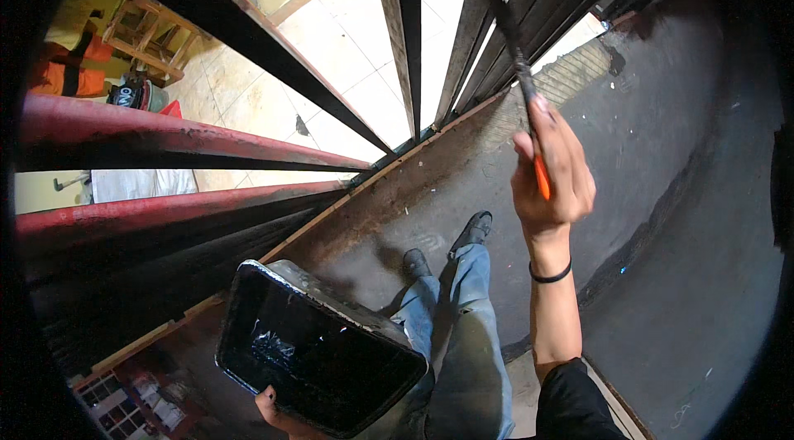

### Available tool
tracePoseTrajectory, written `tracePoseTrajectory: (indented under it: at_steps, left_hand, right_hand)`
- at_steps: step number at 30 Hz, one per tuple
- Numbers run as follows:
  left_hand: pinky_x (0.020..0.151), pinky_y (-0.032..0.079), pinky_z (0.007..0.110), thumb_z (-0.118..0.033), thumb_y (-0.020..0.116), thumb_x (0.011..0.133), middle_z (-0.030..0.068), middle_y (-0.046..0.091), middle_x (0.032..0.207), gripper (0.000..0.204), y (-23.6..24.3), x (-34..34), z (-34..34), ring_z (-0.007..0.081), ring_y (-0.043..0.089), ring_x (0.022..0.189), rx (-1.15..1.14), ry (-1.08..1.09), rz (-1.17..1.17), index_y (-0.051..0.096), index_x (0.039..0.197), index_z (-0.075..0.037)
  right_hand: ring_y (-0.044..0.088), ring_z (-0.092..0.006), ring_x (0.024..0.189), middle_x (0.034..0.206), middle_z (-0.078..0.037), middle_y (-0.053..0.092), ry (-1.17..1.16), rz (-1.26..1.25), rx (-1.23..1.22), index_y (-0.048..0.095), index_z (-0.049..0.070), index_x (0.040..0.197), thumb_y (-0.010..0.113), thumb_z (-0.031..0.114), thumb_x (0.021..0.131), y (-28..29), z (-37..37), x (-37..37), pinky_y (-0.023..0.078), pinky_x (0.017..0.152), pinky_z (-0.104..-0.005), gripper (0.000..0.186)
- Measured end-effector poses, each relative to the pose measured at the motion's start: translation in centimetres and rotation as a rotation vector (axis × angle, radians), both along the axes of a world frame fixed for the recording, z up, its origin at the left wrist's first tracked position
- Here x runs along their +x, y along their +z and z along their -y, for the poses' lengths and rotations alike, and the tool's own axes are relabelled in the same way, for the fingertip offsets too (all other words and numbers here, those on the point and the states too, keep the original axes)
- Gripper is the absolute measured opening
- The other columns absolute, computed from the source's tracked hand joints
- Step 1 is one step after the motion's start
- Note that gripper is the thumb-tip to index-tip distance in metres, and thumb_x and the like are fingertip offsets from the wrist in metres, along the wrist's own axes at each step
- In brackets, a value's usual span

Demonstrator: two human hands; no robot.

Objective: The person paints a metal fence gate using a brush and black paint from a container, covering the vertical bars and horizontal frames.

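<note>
A paintbrush (521, 68) with an orange handle end is held in the right hand (557, 165), the fingers being closed around the handle and the thumb laid along it. The dark, paint-coated head is directed away from the body and is seen over the dark slats (546, 14) of a railing; whether a slat is touched cannot be told. A rectangular tub (318, 283), dark inside and grey along its outer wall, is supported in the left hand (285, 423) at the lower left, in front of the legs. The left thumb is hooked over the rim; the remaining fingers are hidden. Glossy black paint (331, 361) is contained in the tub. To the left, red faces are shown on two slats (190, 130). Pale floor tiles (339, 51) are seen through the gaps. Blue jeans (471, 357) and dark shoes (474, 230) are viewed from above on a grey floor (637, 126).
</note>
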State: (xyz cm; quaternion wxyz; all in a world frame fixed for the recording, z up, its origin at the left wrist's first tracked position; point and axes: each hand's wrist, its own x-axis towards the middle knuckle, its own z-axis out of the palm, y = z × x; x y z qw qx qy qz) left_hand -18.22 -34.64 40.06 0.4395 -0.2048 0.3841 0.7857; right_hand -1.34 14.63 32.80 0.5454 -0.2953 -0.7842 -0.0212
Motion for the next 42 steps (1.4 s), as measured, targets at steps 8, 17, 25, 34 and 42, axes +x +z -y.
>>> tracePoseTrajectory:
  at_steps: [8,17,25,34,42]
  left_hand:
    - [0.087,0.059,0.050,-0.039,0.058,0.092,0.0248,0.070,0.116,0.060,-2.7,-2.3,2.3,0.0412,0.072,0.093,-0.602,-0.177,-0.431,0.061,0.123,0.013]
    - [0.089,0.058,0.049,-0.038,0.059,0.089,0.0217,0.069,0.119,0.060,1.2,1.7,-5.8,0.0371,0.071,0.098,-0.609,0.014,-0.550,0.059,0.128,0.008]
    - [0.094,0.055,0.050,-0.043,0.060,0.085,0.0197,0.067,0.124,0.068,2.3,2.3,-7.7,0.0347,0.067,0.110,-0.648,0.024,-0.590,0.056,0.135,0.003]
    - [0.100,0.051,0.050,-0.048,0.062,0.085,0.0137,0.064,0.131,0.071,3.5,4.6,-11.3,0.0339,0.062,0.118,-0.724,0.116,-0.511,0.055,0.141,-0.005]
    - [0.099,0.051,0.048,-0.047,0.064,0.085,0.0132,0.064,0.129,0.068,3.0,4.0,-8.8,0.0331,0.062,0.115,-0.768,0.146,-0.578,0.056,0.138,-0.006]
  right_hand:
    - [0.077,-0.0294,0.092,0.117,-0.013,0.076,0.031,0.165,-0.320,0.072,0.008,0.124,0.080,0.011,0.088,-13.6,-0.4,0.4,0.063,0.076,-0.0362,0.037]
    - [0.077,-0.0306,0.088,0.106,-0.013,0.077,0.078,0.014,-0.303,0.074,0.005,0.113,0.080,0.014,0.090,-6.2,-1.3,-0.8,0.061,0.072,-0.0369,0.026]
    - [0.076,-0.0259,0.085,0.115,-0.012,0.077,0.063,0.026,-0.323,0.073,0.008,0.120,0.081,0.014,0.088,-10.3,0.9,0.1,0.061,0.070,-0.0342,0.034]
    - [0.075,-0.0313,0.101,0.116,-0.013,0.075,0.015,0.047,-0.608,0.072,0.005,0.119,0.078,0.007,0.089,-19.6,0.7,-2.0,0.062,0.082,-0.0375,0.030]
    - [0.075,-0.0321,0.093,0.122,-0.014,0.073,-0.011,-0.030,-0.480,0.069,0.009,0.130,0.079,0.006,0.086,-18.3,3.6,-2.4,0.061,0.075,-0.0389,0.045]
